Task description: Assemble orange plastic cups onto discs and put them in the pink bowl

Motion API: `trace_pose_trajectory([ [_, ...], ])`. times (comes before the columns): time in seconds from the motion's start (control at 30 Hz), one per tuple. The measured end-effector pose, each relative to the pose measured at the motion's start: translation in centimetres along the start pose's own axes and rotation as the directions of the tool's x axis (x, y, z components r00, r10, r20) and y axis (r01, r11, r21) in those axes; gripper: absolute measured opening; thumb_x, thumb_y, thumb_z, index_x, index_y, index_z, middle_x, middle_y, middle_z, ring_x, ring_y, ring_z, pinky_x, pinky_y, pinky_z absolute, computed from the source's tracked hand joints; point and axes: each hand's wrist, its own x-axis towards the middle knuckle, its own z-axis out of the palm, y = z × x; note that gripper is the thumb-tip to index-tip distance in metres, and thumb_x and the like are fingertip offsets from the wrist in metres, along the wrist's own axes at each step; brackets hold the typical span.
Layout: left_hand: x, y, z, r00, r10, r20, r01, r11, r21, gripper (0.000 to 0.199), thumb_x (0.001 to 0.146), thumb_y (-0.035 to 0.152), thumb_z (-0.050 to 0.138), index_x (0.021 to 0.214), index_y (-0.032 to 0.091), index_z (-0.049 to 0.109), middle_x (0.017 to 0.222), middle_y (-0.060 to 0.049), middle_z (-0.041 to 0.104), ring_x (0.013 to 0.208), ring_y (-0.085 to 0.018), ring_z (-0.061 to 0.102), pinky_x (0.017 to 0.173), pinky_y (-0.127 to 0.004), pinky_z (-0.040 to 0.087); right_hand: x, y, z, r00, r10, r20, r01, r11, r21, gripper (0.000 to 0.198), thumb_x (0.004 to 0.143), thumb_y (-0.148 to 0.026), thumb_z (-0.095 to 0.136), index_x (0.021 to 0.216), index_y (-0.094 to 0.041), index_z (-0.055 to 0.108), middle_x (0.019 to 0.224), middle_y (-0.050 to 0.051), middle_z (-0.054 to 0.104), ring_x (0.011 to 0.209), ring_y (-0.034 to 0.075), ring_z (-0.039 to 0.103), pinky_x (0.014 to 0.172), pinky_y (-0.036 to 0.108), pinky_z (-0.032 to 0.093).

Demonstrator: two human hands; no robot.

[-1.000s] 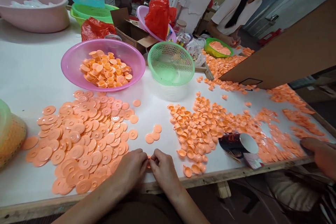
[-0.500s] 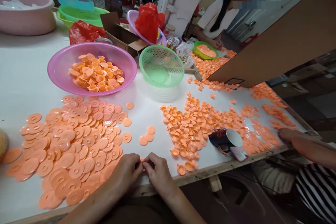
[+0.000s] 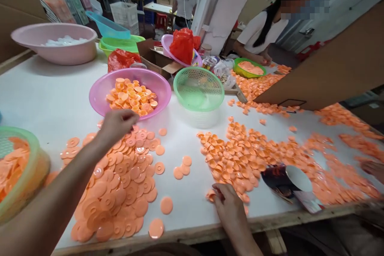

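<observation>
My left hand (image 3: 120, 123) is over the front rim of a pink-purple basin (image 3: 97, 98), its fingers curled together; anything inside them is hidden. Small orange plastic cups (image 3: 132, 94) lie heaped in that basin, some joined to flat discs. Below my left forearm spreads a pile of flat orange discs (image 3: 120, 196). At the near edge of a heap of loose orange cups (image 3: 240, 152), my right hand (image 3: 229, 206) pinches one small orange cup (image 3: 211, 195) between thumb and fingers. Two single discs (image 3: 156, 228) lie near the table's front edge.
A green colander (image 3: 199, 88) stands behind the cups. A dark printed mug-like object (image 3: 279, 182) lies to the right. At the left edge is a green basket (image 3: 33, 148) of orange pieces. A cardboard panel (image 3: 324, 64) rises at right; a co-worker (image 3: 255, 40) sits beyond.
My hands were together at the table's front edge and have parted. The left reached forward to the basin; the right moved to the cups and took hold of one. The view swung left.
</observation>
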Motion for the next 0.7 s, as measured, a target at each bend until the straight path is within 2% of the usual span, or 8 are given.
trace_pose_trajectory([
  [0.07, -4.3, -1.7, 4.0, 0.933, 0.126, 0.336, -0.165, 0.982, 0.091, 0.016, 0.076, 0.028, 0.061, 0.085, 0.019, 0.070, 0.073, -0.001, 0.066, 0.068, -0.015, 0.061, 0.065, -0.027, 0.046, -0.2, -1.2, 0.0, 0.997, 0.021, 0.081, -0.024, 0.999, 0.040, 0.017, 0.075, -0.027, 0.052, 0.076, -0.022, 0.068, 0.079, 0.007, 0.069, 0.078, 0.024, 0.065, 0.072, 0.035, 0.049],
  [0.13, -8.3, -3.1, 7.5, 0.839, 0.226, 0.495, -0.356, 0.916, 0.185, 0.017, 0.070, 0.016, 0.061, 0.084, 0.020, 0.069, 0.082, -0.003, 0.067, 0.082, -0.019, 0.059, 0.072, -0.030, 0.041, -0.2, -2.5, 0.2, 0.985, 0.047, 0.164, -0.064, 0.993, 0.102, 0.016, 0.078, -0.029, 0.054, 0.071, -0.022, 0.068, 0.073, 0.005, 0.070, 0.072, 0.023, 0.065, 0.067, 0.033, 0.049],
  [0.23, -12.2, -4.0, 11.1, 0.816, 0.262, 0.515, -0.456, 0.841, 0.293, 0.017, 0.068, 0.007, 0.056, 0.077, 0.019, 0.064, 0.083, -0.004, 0.064, 0.089, -0.021, 0.055, 0.076, -0.035, 0.033, 0.0, -4.3, 1.1, 0.959, 0.104, 0.264, -0.167, 0.958, 0.232, 0.016, 0.079, -0.031, 0.056, 0.069, -0.022, 0.064, 0.061, 0.002, 0.066, 0.059, 0.019, 0.062, 0.054, 0.028, 0.046],
  [0.33, -13.6, -3.9, 12.7, 0.783, 0.295, 0.547, -0.484, 0.843, 0.237, 0.019, 0.071, 0.004, 0.053, 0.076, 0.020, 0.062, 0.079, -0.003, 0.063, 0.085, -0.019, 0.053, 0.075, -0.035, 0.028, 0.3, -5.6, 2.4, 0.924, 0.148, 0.352, -0.273, 0.900, 0.339, 0.013, 0.077, -0.031, 0.057, 0.071, -0.021, 0.060, 0.053, -0.002, 0.060, 0.047, 0.015, 0.056, 0.044, 0.024, 0.042],
  [0.4, -13.9, -3.6, 13.1, 0.788, 0.298, 0.539, -0.471, 0.856, 0.215, 0.024, 0.073, 0.005, 0.053, 0.086, 0.022, 0.064, 0.083, -0.003, 0.064, 0.086, -0.019, 0.053, 0.075, -0.036, 0.027, 0.4, -6.2, 3.3, 0.908, 0.157, 0.389, -0.313, 0.871, 0.378, 0.012, 0.076, -0.031, 0.058, 0.072, -0.021, 0.059, 0.052, -0.003, 0.058, 0.044, 0.014, 0.054, 0.040, 0.022, 0.040],
  [0.47, -13.8, -3.4, 13.1, 0.835, 0.251, 0.490, -0.414, 0.872, 0.259, 0.028, 0.074, 0.008, 0.054, 0.095, 0.022, 0.065, 0.089, -0.004, 0.064, 0.088, -0.020, 0.052, 0.075, -0.036, 0.027, 0.6, -6.7, 4.1, 0.900, 0.167, 0.404, -0.335, 0.856, 0.393, 0.012, 0.076, -0.031, 0.057, 0.072, -0.020, 0.059, 0.050, -0.004, 0.057, 0.043, 0.012, 0.052, 0.037, 0.020, 0.039],
  [0.53, -13.7, -3.3, 13.0, 0.861, 0.208, 0.464, -0.372, 0.880, 0.296, 0.022, 0.075, 0.010, 0.055, 0.091, 0.022, 0.066, 0.090, -0.004, 0.063, 0.089, -0.020, 0.051, 0.077, -0.037, 0.026, 0.8, -7.2, 4.5, 0.896, 0.188, 0.403, -0.353, 0.851, 0.388, 0.012, 0.076, -0.031, 0.056, 0.071, -0.020, 0.057, 0.047, -0.005, 0.054, 0.040, 0.011, 0.048, 0.035, 0.019, 0.038],
  [0.7, -14.3, -3.3, 12.9, 0.834, 0.234, 0.500, -0.385, 0.896, 0.223, 0.011, 0.081, 0.015, 0.057, 0.077, 0.021, 0.065, 0.082, -0.002, 0.061, 0.087, -0.018, 0.051, 0.080, -0.037, 0.024, 0.5, -7.6, 4.4, 0.887, 0.222, 0.404, -0.382, 0.845, 0.374, 0.012, 0.076, -0.031, 0.056, 0.069, -0.021, 0.055, 0.047, -0.006, 0.050, 0.040, 0.011, 0.046, 0.032, 0.019, 0.036],
])
